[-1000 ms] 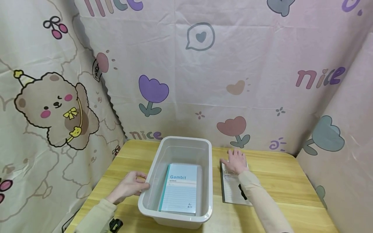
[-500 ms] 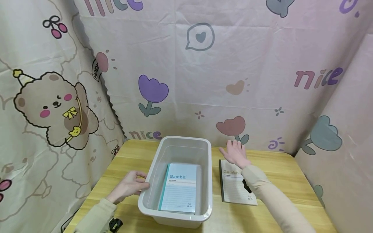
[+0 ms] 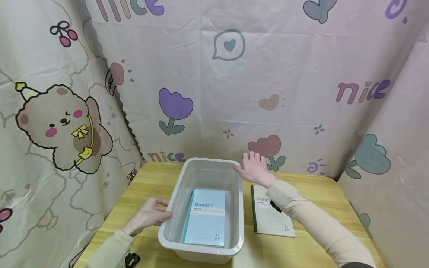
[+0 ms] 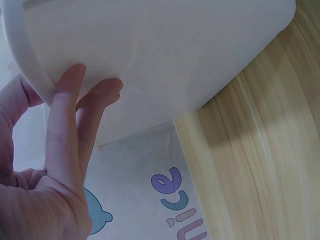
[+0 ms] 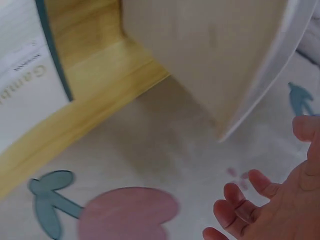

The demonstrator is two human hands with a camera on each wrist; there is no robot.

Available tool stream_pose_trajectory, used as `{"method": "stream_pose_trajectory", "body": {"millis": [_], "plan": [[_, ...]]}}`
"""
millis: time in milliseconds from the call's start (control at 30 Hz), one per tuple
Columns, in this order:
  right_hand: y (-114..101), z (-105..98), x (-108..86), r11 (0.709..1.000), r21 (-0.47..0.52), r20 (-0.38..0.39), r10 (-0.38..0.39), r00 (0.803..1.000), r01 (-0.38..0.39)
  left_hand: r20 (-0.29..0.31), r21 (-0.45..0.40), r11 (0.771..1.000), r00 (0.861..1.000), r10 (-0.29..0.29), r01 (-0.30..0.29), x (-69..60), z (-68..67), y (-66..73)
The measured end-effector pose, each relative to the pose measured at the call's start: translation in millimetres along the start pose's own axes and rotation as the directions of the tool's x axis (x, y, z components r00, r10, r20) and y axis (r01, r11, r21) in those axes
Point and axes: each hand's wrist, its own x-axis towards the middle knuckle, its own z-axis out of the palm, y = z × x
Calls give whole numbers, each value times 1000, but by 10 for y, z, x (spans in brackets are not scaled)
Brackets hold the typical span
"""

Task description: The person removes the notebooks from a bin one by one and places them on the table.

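Note:
A light grey plastic tub stands on the table, with a blue-covered Gambit notebook lying in it. At its left side, my left hand pinches the rim; in the left wrist view, fingers press the outer wall and the thumb goes over the edge. My right hand is raised by the tub's far right corner, fingers spread and holding nothing. To the right lies a second Gambit notebook with a dark spine, partly covered by the right sleeve. The right wrist view shows that hand apart from the tub wall.
The wooden table ends at a patterned cloth backdrop behind the tub. Cloth also hangs on the left and right sides. A dark cord runs near the table's left edge.
My right hand has lifted off the notebook on the table and moved left toward the tub's far right corner. The left hand stays on the rim.

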Motion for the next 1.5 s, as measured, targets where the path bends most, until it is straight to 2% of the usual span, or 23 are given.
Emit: {"method": "stream_pose_trajectory", "body": {"millis": [367, 533, 767, 967, 1100, 1300, 1500], "plan": [[-563, -126, 126, 998, -33, 46, -54, 997, 55, -5, 5, 1000, 1000, 2, -2, 15, 10, -16], [-785, -91, 209, 998, -31, 96, -53, 994, 56, -23, 12, 1000, 1000, -9, 10, 12, 5, -16], [-1037, 76, 294, 999, -15, 174, -39, 984, 43, -31, 22, 1000, 999, -19, 20, 24, 3, -12], [-1203, 264, 324, 1000, -3, 215, 2, 977, -1, -48, 27, 999, 998, -36, 37, 19, 12, -2], [-1227, 444, 362, 999, 34, 223, 33, 974, -42, -76, 37, 998, 996, -55, 58, 7, 24, 12], [-1209, 786, 451, 989, 73, 236, 106, 966, -126, -58, 34, 998, 997, -46, 48, 5, 26, 10], [-1204, 1070, 476, 988, 110, 219, 83, 972, -109, -53, 30, 999, 998, -38, 39, 20, 21, 23]]}}
